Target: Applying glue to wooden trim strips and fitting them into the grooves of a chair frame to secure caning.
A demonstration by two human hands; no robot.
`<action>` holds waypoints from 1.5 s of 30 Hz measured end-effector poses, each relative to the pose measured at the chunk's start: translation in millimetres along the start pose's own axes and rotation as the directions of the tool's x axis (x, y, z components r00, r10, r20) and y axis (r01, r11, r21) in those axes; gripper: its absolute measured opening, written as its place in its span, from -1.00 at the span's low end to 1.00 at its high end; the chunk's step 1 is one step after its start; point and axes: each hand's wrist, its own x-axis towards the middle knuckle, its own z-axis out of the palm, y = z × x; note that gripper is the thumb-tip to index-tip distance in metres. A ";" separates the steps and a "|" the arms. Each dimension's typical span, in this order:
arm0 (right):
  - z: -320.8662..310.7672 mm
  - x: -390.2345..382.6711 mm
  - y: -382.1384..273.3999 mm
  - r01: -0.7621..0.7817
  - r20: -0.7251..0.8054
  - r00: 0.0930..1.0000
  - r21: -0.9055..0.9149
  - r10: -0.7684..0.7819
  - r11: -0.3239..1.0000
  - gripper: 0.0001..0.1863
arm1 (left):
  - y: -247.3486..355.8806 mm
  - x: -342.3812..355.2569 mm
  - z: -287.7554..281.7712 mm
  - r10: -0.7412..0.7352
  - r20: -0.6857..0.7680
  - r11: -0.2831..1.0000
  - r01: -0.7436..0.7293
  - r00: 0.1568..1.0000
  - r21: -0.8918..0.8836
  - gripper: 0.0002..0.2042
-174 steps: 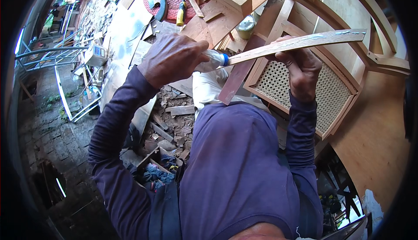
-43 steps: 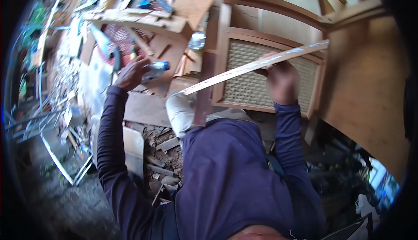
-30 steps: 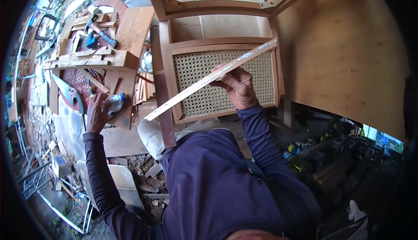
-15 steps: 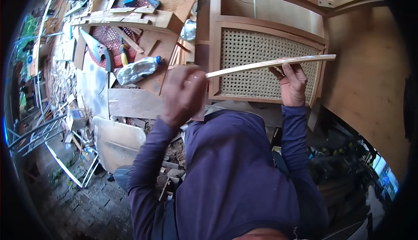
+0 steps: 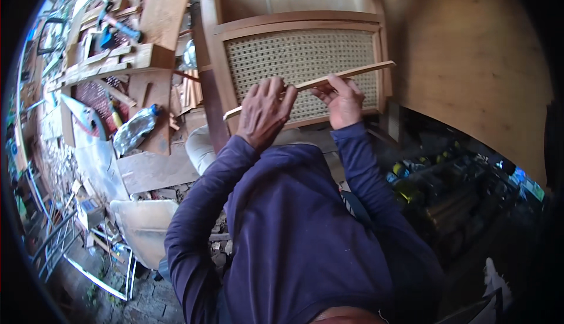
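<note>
A thin wooden strip (image 5: 367, 69) slants up to the right, held across the front of a woven cane panel (image 5: 302, 45). My left hand (image 5: 262, 111), back upward, is closed over the strip left of its middle, and the strip's left end sticks out past it. Just to the right, my right hand (image 5: 342, 99) pinches the strip between thumb and fingers from below. The cane sits within a wooden frame (image 5: 216, 48), part of a larger piece of furniture. Whether the strip touches the frame, I cannot tell.
A broad plywood panel (image 5: 470, 71) stands at the right. On the left lie a hammer (image 5: 120, 27), a handsaw (image 5: 85, 115), a clear plastic bottle (image 5: 136, 131) and a wooden beam (image 5: 132, 58) with offcuts. A pale board (image 5: 144, 227) leans lower left.
My left hand was blurred at the strip's left end; now it grips farther in, nearer my right hand. The strip tilts more, and the whole view has shifted.
</note>
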 end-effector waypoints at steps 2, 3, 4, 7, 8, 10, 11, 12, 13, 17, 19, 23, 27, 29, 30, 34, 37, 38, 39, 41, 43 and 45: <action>-2.9 -0.2 -3.5 -0.006 -0.046 0.999 -0.013 0.006 1.000 -0.90 | 3.2 4.8 6.4 0.010 0.006 1.000 -0.010 1.000 0.026 -0.83; -3.2 -0.1 -3.0 -0.014 -0.074 0.997 -0.017 0.012 1.000 -0.91 | 2.8 6.9 5.3 0.010 0.016 0.999 -0.010 1.000 0.038 -0.84; -2.1 -0.2 -2.4 -0.022 -0.102 0.995 -0.021 0.020 1.000 -0.91 | 1.9 9.4 5.5 0.020 0.018 0.998 -0.021 1.000 0.064 -0.85; 3.6 -2.5 -1.2 -0.021 -0.087 0.996 0.022 0.023 1.000 -0.88 | -1.2 12.2 7.5 0.032 0.015 0.995 -0.034 0.999 0.089 -0.85; 2.5 -5.1 2.0 -0.027 -0.063 0.998 -0.021 0.025 0.999 -0.86 | -2.9 11.9 5.7 0.025 0.019 0.996 -0.027 1.000 0.087 -0.85; 2.1 -28.6 11.0 0.073 -0.064 0.993 -0.322 -0.098 0.944 -0.86 | -5.4 10.2 -3.6 0.028 -0.014 0.996 -0.027 1.000 0.090 -0.86; -9.8 -42.2 15.8 0.353 0.133 0.931 -0.574 -0.341 0.739 -0.90 | -3.3 8.5 -3.6 0.010 -0.037 0.999 -0.008 0.999 0.048 -0.86; -4.7 -52.9 5.4 0.615 0.371 0.753 -0.690 -0.544 0.382 -0.86 | -3.1 5.5 -3.3 -0.022 -0.058 1.000 0.023 0.998 0.018 -0.85; 4.7 -62.1 -10.3 0.752 0.618 0.501 -0.657 -0.606 -0.049 -0.77 | -0.5 2.4 -0.2 -0.056 -0.024 0.998 0.056 0.998 -0.017 -0.84; 8.9 -38.9 -41.7 0.813 0.920 0.313 -0.389 -0.237 -0.433 -0.49 | 19.3 -2.2 7.5 -0.028 -0.049 0.994 0.022 0.998 -0.109 -0.84; 4.3 -23.0 -45.4 0.863 0.952 0.278 -0.305 -0.126 -0.401 -0.59 | 29.3 -2.3 8.0 -0.049 -0.037 0.990 0.043 0.998 -0.135 -0.84; -0.9 -13.5 -40.9 0.914 0.972 0.215 -0.236 -0.099 -0.330 -0.60 | 34.7 -7.0 13.8 -0.096 -0.026 0.984 0.091 0.995 -0.150 -0.81; -6.1 -6.9 -36.8 0.914 0.965 0.242 -0.261 -0.097 -0.312 -0.61 | 22.1 -10.9 8.8 -0.199 -0.034 0.939 0.181 0.979 -0.292 -0.78; -14.4 -3.8 -37.1 0.900 0.954 0.288 -0.300 -0.085 -0.316 -0.63 | -5.5 -26.3 -13.6 -0.408 -0.075 0.849 0.347 0.910 -0.398 -0.60; -16.9 -2.8 -34.5 0.898 0.950 0.295 -0.313 -0.108 -0.309 -0.64 | -23.8 -35.1 -12.0 -0.516 -0.146 0.807 0.422 0.844 -0.414 -0.55; -23.4 -3.7 -27.6 0.908 0.952 0.291 -0.307 -0.100 -0.286 -0.65 | -66.5 -64.9 -14.2 -0.645 0.006 0.726 0.616 0.764 -0.304 -0.53; -27.9 -5.1 -16.8 0.914 0.950 0.305 -0.313 -0.074 -0.259 -0.68 | -74.6 -75.0 5.9 -0.662 0.053 0.720 0.654 0.748 -0.234 -0.49; -28.5 -4.8 -12.8 0.915 0.950 0.303 -0.311 -0.071 -0.257 -0.69 | -76.8 -78.1 12.3 -0.670 0.061 0.709 0.663 0.740 -0.240 -0.51; -30.0 -4.3 -9.8 0.914 0.950 0.305 -0.312 -0.069 -0.258 -0.69 | -78.2 -77.0 14.3 -0.676 0.072 0.700 0.669 0.734 -0.249 -0.53; -33.6 -2.7 -6.6 0.912 0.950 0.305 -0.313 -0.071 -0.265 -0.71 | -81.9 -76.7 15.6 -0.687 0.104 0.678 0.685 0.720 -0.267 -0.55; -34.8 -2.4 -2.6 0.918 0.953 0.293 -0.302 -0.073 -0.258 -0.71 | -87.0 -79.9 15.8 -0.697 0.140 0.655 0.703 0.704 -0.277 -0.57; -34.9 -2.8 0.5 0.919 0.952 0.295 -0.307 -0.082 -0.249 -0.71 | -93.2 -82.3 20.1 -0.687 0.142 0.649 0.690 0.713 -0.322 -0.60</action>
